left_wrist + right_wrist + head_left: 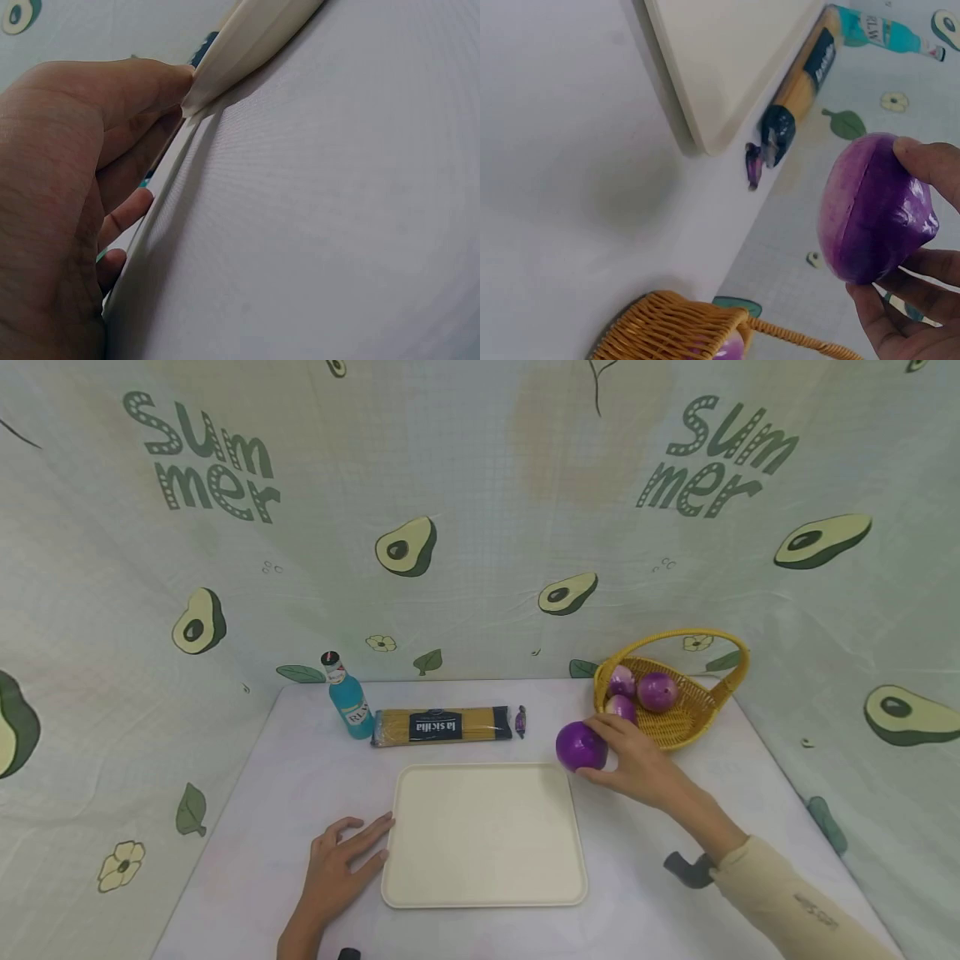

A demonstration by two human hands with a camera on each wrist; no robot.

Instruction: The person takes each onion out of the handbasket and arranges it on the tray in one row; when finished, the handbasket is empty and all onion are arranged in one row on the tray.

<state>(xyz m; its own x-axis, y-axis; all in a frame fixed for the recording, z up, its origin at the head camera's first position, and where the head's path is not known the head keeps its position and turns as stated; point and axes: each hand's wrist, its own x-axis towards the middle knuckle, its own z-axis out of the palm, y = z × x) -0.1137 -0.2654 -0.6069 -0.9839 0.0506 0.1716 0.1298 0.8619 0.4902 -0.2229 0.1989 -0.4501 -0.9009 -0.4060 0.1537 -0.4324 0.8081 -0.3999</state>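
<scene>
My right hand (633, 762) grips a shiny purple onion (581, 747) between thumb and fingers, above the table near the tray's far right corner. In the right wrist view the onion (874, 210) shows a pointed tip and a paler side, raised off the tabletop. My left hand (341, 864) rests at the left edge of a cream rectangular tray (483, 835), with fingers extended and fingertips at the rim. In the left wrist view, the thumb of that hand (60, 150) touches the tray rim (247, 52). Nothing lies on the tray.
A yellow wicker basket (693, 735) with a tall handle stands at the back right, holding several purple onions (657, 692). Along the back are a blue bottle (349, 702), a spaghetti pack (442, 726) and a small purple wrapped candy (521, 722). A printed cloth hangs behind.
</scene>
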